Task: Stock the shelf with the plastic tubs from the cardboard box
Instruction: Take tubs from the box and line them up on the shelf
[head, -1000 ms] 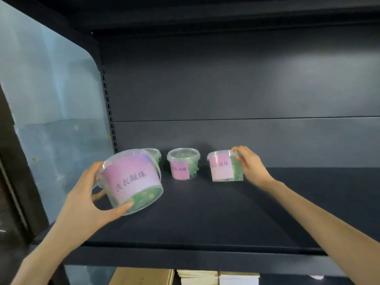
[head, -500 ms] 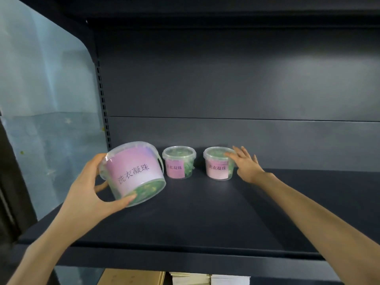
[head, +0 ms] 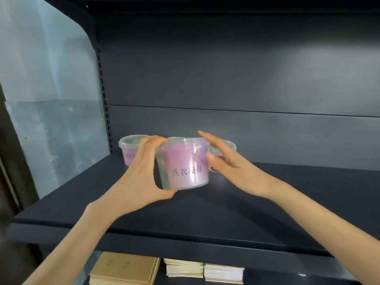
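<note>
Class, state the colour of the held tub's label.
The label on the plastic tub is pink with dark characters; head view.

A: Tub layout?
B: Back-left tub (head: 128, 151) sits in the shelf's (head: 205, 212) back-left corner. Right tub (head: 230, 146) is further right along the back edge, partly behind the right hand (head: 230, 165). Held tub (head: 185, 165) is in front, between them, with the left hand (head: 139, 177) on its left side.
A: Below?
B: Paper stacks (head: 205, 271) under the front edge.
</note>
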Motion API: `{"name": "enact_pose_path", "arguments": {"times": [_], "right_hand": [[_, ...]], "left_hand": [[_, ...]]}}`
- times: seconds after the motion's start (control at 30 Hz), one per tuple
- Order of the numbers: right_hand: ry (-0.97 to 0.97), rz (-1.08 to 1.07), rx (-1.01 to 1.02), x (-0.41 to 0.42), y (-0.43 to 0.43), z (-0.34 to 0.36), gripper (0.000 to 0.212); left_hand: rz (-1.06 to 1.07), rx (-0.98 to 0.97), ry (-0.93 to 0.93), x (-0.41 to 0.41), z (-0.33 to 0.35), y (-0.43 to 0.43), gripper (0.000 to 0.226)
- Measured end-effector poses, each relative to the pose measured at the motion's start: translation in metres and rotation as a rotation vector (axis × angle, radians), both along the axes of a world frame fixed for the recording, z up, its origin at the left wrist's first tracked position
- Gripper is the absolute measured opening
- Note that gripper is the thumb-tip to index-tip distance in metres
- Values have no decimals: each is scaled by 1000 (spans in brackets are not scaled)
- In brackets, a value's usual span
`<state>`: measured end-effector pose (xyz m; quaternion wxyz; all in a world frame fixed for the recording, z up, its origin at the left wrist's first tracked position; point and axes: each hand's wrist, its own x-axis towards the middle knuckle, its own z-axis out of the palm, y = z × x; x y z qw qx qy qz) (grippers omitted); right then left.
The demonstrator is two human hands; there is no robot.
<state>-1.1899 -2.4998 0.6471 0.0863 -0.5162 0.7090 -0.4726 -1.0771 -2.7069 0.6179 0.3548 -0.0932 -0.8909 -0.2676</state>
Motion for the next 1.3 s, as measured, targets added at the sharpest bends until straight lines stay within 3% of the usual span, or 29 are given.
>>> {"name": "enact_pose_path", "arguments": {"times": [0.1, 0.27, 0.57, 0.73, 0.87, 1.0, 1.17, 1.3], "right_hand": [[98, -27, -6, 1, 23, -6, 69], [531, -146, 82, -6, 53, -19, 104], [705, -376, 259, -21, 90, -8, 86], [791, -505, 464, -60, 107, -10, 88], [870, -612, 601, -98, 113, -30, 83], [789, -663, 556, -131, 115, -47, 79], [482, -617, 418, -153, 103, -57, 61], [420, -611, 429, -156, 90, -53, 54]], "left_hand": [[-93, -75, 41, -7, 3, 20, 107], [-107, -252, -56, -23, 1, 39, 106], [-180, -342, -220, -65, 10, 54, 103], [145, -527, -290, -101, 11, -3, 88], [279, -518, -442, -118, 1, -39, 69], [291, -462, -525, -122, -13, -44, 73], [270, -414, -517, -120, -16, -40, 74], [272, -428, -546, -117, -14, -37, 75]]}}
